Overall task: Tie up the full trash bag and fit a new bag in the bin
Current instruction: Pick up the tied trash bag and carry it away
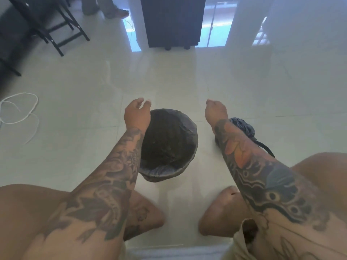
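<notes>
Between the knees on the pale floor (187, 76): bin (167, 145), dark liner (159, 170) folded over its rim, apparently fitted; behind the right forearm, dark tied bag (244, 126) with its tail trailing on the tiles. Left hand (137, 114) above the bin's far-left rim, fingers loosely curled, holding nothing visible; right hand (216, 111) well clear of the far-right rim, fingers curled away, grip impossible to tell, empty or not. Likely risks: liner slipping off the rim and sagging inside if loosely tucked; tied bag knocked by the right forearm just beside it.
</notes>
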